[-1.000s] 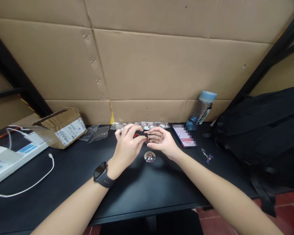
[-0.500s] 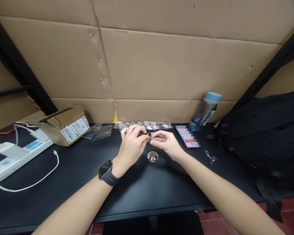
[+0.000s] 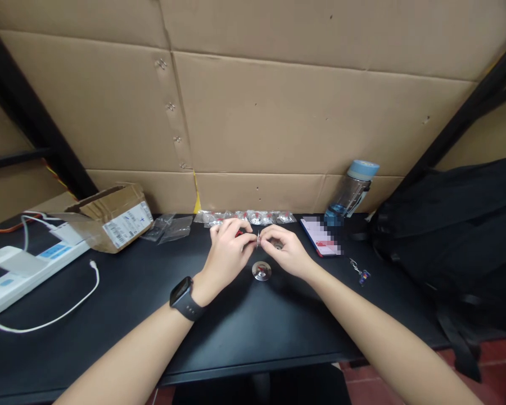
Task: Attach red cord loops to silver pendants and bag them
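My left hand [image 3: 231, 247], with a black watch on its wrist, is closed, thumb and fingertips pinched on a thin metal disc that looks like a finger cymbal [image 3: 258, 239]. The disc stands edge-on between my two hands. My right hand [image 3: 284, 247] pinches at the same disc from the other side. A bit of red [image 3: 239, 232], perhaps cord, shows at my left fingers. Below the hands a domed, shiny finger cymbal [image 3: 261, 271] with red at its centre lies on the black table. Another round metal piece [image 3: 279, 246] is partly hidden by my right hand.
Several bagged metal discs [image 3: 256, 217] line the cardboard wall. Left are clear plastic bags [image 3: 175, 229], an open carton [image 3: 129, 222] and a white power strip [image 3: 34, 275]. Right are a phone [image 3: 316, 236], keychain [image 3: 364, 277], bottle [image 3: 349, 191] and black backpack [image 3: 459, 242].
The disc between my hands now shows edge-on, and the dark piece seen between the fingers before is out of sight. My right fingers have closed in more tightly. The view has shifted slightly.
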The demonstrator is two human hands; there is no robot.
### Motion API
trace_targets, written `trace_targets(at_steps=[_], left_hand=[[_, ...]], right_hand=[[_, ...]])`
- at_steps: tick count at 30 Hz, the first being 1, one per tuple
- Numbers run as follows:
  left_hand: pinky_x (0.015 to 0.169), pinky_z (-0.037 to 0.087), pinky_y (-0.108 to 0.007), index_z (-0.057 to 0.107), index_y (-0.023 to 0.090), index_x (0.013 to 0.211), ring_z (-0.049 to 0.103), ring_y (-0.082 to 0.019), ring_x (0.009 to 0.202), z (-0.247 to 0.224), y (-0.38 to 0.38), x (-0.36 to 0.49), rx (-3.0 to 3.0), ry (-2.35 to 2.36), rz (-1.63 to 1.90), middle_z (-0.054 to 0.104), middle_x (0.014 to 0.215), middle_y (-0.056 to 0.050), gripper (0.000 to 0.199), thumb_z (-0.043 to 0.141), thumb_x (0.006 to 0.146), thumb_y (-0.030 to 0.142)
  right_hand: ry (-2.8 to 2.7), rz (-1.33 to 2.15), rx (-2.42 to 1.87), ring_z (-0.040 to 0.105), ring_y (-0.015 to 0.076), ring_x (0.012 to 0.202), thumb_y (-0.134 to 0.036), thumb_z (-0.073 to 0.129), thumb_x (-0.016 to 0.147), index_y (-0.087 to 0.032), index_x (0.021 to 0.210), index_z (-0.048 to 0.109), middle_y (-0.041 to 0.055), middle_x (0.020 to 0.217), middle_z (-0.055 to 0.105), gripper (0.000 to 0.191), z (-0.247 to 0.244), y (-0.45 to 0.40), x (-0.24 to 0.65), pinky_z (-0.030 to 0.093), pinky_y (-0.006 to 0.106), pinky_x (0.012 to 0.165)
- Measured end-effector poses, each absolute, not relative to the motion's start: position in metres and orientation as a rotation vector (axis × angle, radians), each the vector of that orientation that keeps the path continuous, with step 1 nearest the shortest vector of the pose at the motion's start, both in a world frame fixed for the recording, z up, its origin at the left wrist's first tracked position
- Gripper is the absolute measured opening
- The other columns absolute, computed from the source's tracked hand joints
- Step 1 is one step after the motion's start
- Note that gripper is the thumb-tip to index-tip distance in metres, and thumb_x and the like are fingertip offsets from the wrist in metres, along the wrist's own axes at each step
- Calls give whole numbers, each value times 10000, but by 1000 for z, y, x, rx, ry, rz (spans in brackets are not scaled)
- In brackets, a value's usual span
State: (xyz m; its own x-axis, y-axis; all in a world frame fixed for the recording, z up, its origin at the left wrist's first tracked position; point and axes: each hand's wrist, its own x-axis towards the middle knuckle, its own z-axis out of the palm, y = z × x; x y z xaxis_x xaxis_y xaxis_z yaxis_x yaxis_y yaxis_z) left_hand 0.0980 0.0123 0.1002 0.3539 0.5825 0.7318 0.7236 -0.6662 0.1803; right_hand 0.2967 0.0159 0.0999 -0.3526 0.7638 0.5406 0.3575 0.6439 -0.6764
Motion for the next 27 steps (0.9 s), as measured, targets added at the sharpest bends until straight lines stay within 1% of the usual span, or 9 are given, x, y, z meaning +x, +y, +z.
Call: trace_targets(at_steps=[2, 6, 8, 11, 15, 18, 22, 25, 27], left_hand=[[931, 335, -441, 734, 252, 919, 577, -264, 1145, 102, 14, 96, -2467, -1192, -1185, 683, 1104, -55, 79, 657, 932, 254], [952, 362, -421, 692, 234, 1011, 592, -247, 1120, 105, 22, 88, -2519, -1234, -1177, 674, 1129, -65, 118, 588, 959, 249], [961, 373, -407, 680, 231, 1038, 594, -238, 1131, 105, 25, 84, -2617, -1175, -1131, 677, 1149, -61, 141, 562, 962, 235], [997, 363, -404, 696, 258, 1083, 590, -225, 1179, 104, 24, 84, -2817, -1013, -976, 679, 1224, -49, 204, 534, 968, 214], [998, 347, -407, 702, 320, 1201, 535, -222, 1295, 99, 21, 88, -2975, -879, -756, 654, 1350, -34, 397, 465, 959, 113], [991, 344, -411, 682, 304, 1257, 536, -211, 1293, 94, 23, 88, -3001, -906, -689, 673, 1336, -48, 489, 408, 941, 50], [964, 347, -414, 719, 279, 1180, 555, -232, 1249, 84, 31, 81, -2957, -1020, -645, 714, 1261, -55, 513, 397, 886, 8], [946, 346, -400, 739, 298, 1110, 573, -232, 1208, 80, 36, 74, -2938, -1060, -611, 729, 1234, -33, 537, 403, 841, -24], [933, 346, -387, 740, 314, 1096, 589, -225, 1164, 80, 37, 71, -2929, -1063, -609, 742, 1201, -25, 531, 419, 839, -22]], right_hand=[[-1977, 523, -917, 644, 184, 896, -195, 611, 910, -199, 809, 686, 65, 1009, 650, 126, 98, 19, 300, 532, 323, 796], [-2105, 303, -1006, 594, 215, 987, -163, 669, 832, -193, 735, 682, 71, 1050, 587, 102, 97, 25, 309, 494, 382, 916], [-2158, 268, -1023, 579, 221, 1004, -159, 677, 819, -191, 724, 682, 72, 1060, 576, 100, 97, 27, 314, 479, 393, 940], [-2159, 318, -1034, 584, 216, 996, -144, 674, 810, -185, 712, 686, 68, 1049, 575, 107, 99, 29, 317, 476, 382, 931], [-2115, 425, -1040, 602, 207, 994, -147, 661, 832, -185, 729, 698, 64, 1048, 587, 116, 101, 31, 318, 478, 364, 920], [-2124, 444, -1032, 613, 192, 948, -169, 638, 874, -184, 761, 695, 64, 1026, 613, 126, 102, 32, 320, 486, 340, 884], [-2314, 451, -1047, 611, 162, 790, -165, 656, 857, -192, 878, 714, 32, 893, 657, 67, 103, 30, 326, 484, 298, 784], [-2513, 513, -942, 625, 165, 793, -208, 758, 788, -213, 998, 741, 24, 909, 680, 211, 104, 26, 327, 482, 278, 758], [-2577, 546, -893, 634, 165, 804, -265, 793, 785, -222, 1025, 748, 25, 926, 685, 248, 104, 23, 324, 480, 266, 741]])
